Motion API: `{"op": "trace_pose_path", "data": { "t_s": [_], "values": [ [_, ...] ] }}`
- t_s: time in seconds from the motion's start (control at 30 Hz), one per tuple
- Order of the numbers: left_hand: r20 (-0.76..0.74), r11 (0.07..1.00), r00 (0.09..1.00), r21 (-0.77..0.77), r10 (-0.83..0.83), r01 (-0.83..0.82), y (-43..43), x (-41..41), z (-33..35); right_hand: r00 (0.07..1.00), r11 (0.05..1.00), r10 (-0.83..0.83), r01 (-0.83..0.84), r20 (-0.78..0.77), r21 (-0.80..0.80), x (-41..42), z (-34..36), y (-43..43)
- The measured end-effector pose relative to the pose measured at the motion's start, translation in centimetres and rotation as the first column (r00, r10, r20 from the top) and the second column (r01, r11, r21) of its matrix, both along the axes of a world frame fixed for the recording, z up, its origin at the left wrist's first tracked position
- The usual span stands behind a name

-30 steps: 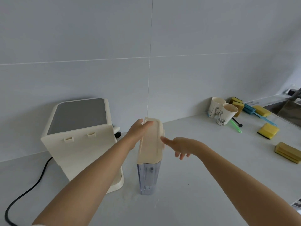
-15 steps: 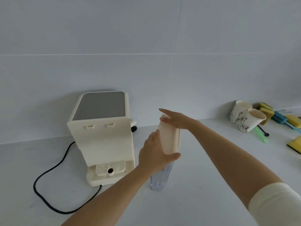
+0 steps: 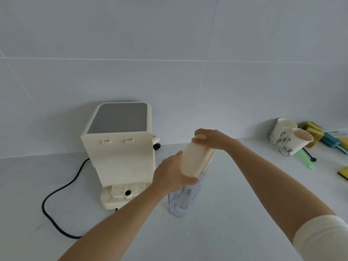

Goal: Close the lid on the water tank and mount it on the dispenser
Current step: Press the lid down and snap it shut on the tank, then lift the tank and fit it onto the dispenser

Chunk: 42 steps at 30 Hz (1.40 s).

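Hands grip the water tank (image 3: 181,199) beside the dispenser (image 3: 120,157): left hand (image 3: 172,177) fingers wrapped around the lid's (image 3: 195,159) near end, right hand (image 3: 212,139) fingers curled over its far end.

Tank (image 3: 178,201): we see clear, glossy plastic.
Lid (image 3: 195,159): cream plastic, matt and smooth to our eye.
Dispenser (image 3: 120,159): the same matt cream plastic; we see a grey, faintly shiny top panel.
Cord (image 3: 56,196): black, smooth, rubbery.
Counter (image 3: 235,194): pale and matt.
Wall (image 3: 131,44): smooth satin tiles.
Cups (image 3: 290,138): we read printed paper.
Sponges (image 3: 313,131): yellow foam.
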<state>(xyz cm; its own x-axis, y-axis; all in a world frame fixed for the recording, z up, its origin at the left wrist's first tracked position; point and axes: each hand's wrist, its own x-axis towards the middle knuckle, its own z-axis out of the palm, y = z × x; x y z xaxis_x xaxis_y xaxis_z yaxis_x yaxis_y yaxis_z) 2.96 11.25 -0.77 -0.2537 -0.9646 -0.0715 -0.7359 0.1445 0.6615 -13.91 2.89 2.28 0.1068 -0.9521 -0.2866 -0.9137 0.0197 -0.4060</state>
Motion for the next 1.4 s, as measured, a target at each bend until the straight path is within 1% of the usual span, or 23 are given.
{"op": "trace_pose_path", "data": {
  "t_s": [0.13, 0.3, 0.4, 0.57, 0.73, 0.77, 0.8, 0.83, 0.87, 0.9, 0.97, 1.0, 1.03, 1.1, 1.2, 1.27, 1.4],
  "values": [
    [-0.042, 1.000, 0.999, -0.002, -0.008, 0.007, -1.2, 1.5, 0.3, 0.994, 0.994, -0.106, 0.106, -0.024, 0.016, -2.2, -0.1, 1.0],
    [-0.183, 0.998, 0.983, 0.057, -0.024, 0.034, -3.0, 3.3, 0.1, 0.975, 0.974, -0.223, 0.222, 0.014, 0.033, -4.4, -1.0, 2.5],
    [-0.236, 0.994, 0.970, 0.078, -0.059, 0.079, -4.0, 3.8, 0.1, 0.966, 0.966, -0.257, 0.256, 0.022, 0.039, -5.1, -1.4, 3.5],
    [-0.365, 0.985, 0.929, 0.121, -0.068, 0.119, -5.0, 4.0, -0.6, 0.957, 0.955, -0.289, 0.288, 0.012, 0.073, -5.4, -1.6, 5.0],
    [-0.425, 0.980, 0.902, 0.141, -0.069, 0.141, -5.0, 4.1, -1.5, 0.951, 0.949, -0.306, 0.308, -0.034, 0.071, -5.4, -1.8, 6.1],
    [-0.429, 0.977, 0.901, 0.156, -0.065, 0.145, -4.8, 4.1, -1.8, 0.953, 0.950, -0.303, 0.303, -0.017, 0.077, -5.5, -1.9, 6.3],
    [-0.433, 0.972, 0.899, 0.178, -0.063, 0.154, -4.7, 4.1, -2.0, 0.951, 0.949, -0.306, 0.301, 0.049, 0.094, -5.6, -2.0, 6.6],
    [-0.436, 0.964, 0.898, 0.202, -0.067, 0.171, -4.6, 4.0, -2.4, 0.936, 0.947, -0.315, 0.298, 0.158, 0.118, -5.8, -2.2, 6.9],
    [-0.436, 0.956, 0.897, 0.223, -0.077, 0.190, -4.4, 4.0, -2.8, 0.902, 0.944, -0.326, 0.298, 0.284, 0.140, -6.0, -2.4, 7.3],
    [-0.434, 0.948, 0.897, 0.243, -0.082, 0.204, -4.3, 3.8, -3.2, 0.848, 0.940, -0.340, 0.301, 0.406, 0.159, -6.2, -2.6, 7.7],
    [-0.426, 0.937, 0.902, 0.279, -0.075, 0.210, -4.0, 3.6, -4.1, 0.709, 0.928, -0.367, 0.325, 0.603, 0.183, -6.5, -3.2, 8.4],
    [-0.420, 0.935, 0.905, 0.291, -0.067, 0.205, -3.9, 3.4, -4.6, 0.647, 0.923, -0.372, 0.337, 0.666, 0.188, -6.5, -3.7, 8.8],
    [-0.419, 0.934, 0.906, 0.297, -0.058, 0.197, -3.7, 3.3, -5.1, 0.608, 0.921, -0.368, 0.339, 0.704, 0.189, -6.5, -4.2, 9.1],
    [-0.422, 0.939, 0.906, 0.296, -0.035, 0.174, -3.5, 2.9, -6.0, 0.591, 0.934, -0.335, 0.311, 0.734, 0.176, -6.3, -5.5, 9.9],
    [-0.415, 0.944, 0.910, 0.299, -0.004, 0.140, -3.4, 2.6, -7.0, 0.631, 0.954, -0.287, 0.258, 0.721, 0.155, -5.7, -7.5, 10.6],
    [-0.394, 0.944, 0.919, 0.301, -0.005, 0.134, -3.4, 2.4, -7.5, 0.644, 0.947, -0.306, 0.284, 0.701, 0.153, -5.1, -8.7, 10.7],
    [-0.319, 0.959, 0.947, 0.259, -0.024, 0.111, -3.5, 1.7, -7.7, 0.622, 0.924, -0.340, 0.360, 0.705, 0.127, -4.4, -9.7, 10.4]
  ]
}}
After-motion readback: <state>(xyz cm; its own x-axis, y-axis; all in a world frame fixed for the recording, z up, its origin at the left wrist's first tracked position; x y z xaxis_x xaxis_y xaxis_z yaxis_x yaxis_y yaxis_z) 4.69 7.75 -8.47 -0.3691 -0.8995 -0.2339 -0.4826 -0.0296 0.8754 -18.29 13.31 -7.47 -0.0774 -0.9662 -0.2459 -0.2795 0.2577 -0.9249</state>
